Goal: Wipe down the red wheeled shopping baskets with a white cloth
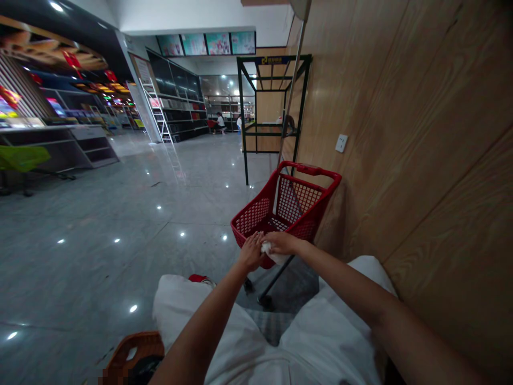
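Observation:
A red plastic shopping cart (258,211) with perforated sides stands in front of me, close to the wooden wall. My left hand (252,252) lies at the cart's near rim with its fingers stretched forward. Right beside it, my right hand (282,243) is closed on a white cloth (276,258), which hangs against the cart's near end. The fingertips of the two hands are close together. Part of the cloth is hidden under the right hand.
Wood panelling (409,133) with a socket (341,143) rises at my right. Behind the cart stands a dark metal frame (245,123). A brown basket (134,347) sits by my left leg. Farther off are a ladder (158,112), a green cart (24,159) and a crouching person (220,123).

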The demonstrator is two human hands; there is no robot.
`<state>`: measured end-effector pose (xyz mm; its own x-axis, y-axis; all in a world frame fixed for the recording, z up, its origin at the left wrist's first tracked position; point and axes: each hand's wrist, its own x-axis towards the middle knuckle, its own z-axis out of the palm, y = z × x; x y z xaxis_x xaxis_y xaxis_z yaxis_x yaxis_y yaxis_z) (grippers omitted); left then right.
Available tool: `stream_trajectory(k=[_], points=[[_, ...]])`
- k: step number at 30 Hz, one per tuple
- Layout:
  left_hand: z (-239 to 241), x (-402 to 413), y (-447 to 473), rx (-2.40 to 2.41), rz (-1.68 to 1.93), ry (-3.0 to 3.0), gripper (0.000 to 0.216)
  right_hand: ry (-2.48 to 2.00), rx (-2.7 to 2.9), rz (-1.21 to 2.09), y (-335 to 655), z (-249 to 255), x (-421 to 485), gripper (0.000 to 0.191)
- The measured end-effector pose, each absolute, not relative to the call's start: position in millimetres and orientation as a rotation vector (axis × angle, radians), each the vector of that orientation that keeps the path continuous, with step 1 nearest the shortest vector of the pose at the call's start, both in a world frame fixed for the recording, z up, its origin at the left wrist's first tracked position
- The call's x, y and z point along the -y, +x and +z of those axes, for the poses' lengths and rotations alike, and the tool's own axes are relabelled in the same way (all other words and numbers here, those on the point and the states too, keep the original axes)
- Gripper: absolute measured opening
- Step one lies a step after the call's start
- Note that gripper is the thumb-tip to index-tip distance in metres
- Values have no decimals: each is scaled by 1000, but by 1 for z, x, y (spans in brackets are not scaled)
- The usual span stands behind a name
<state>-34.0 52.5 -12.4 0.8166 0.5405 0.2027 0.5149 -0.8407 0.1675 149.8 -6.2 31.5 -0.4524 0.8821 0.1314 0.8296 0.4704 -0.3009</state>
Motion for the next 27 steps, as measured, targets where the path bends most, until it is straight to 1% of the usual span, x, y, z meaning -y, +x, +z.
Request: stream_trajectory(k=[3, 5, 9, 12, 15, 17, 21, 24, 27], points=[[-13, -56, -37, -804, 389, 2927, 65, -1609, 2519, 17, 139, 29, 8, 49], [-11, -57, -40, -741, 386, 2951, 70, -1614, 2602, -110, 142, 29, 9, 41], [-2, -58, -40, -687, 356, 2988, 85, -1548, 2682, -182, 175, 31, 8, 30], [1, -57, -36, -692, 362, 2991, 81, -1631, 2594, -157, 215, 32, 7, 27], [-1, -54, -30, -735, 401, 2973, 79, -1810, 2392, -242, 250, 32, 8, 30], [-6, -51, -25, -806, 451, 2941, 75, -1874, 2356, -295, 258, 33, 10, 31], [-12, -48, -21, -907, 530, 2888, 60, -1786, 2501, -327, 223, 34, 12, 35], [-11, -50, -23, -914, 532, 2897, 55, -1671, 2611, -382, 176, 32, 10, 40], [-6, -54, -29, -890, 482, 2942, 56, -1638, 2671, -406, 157, 30, 6, 32]])
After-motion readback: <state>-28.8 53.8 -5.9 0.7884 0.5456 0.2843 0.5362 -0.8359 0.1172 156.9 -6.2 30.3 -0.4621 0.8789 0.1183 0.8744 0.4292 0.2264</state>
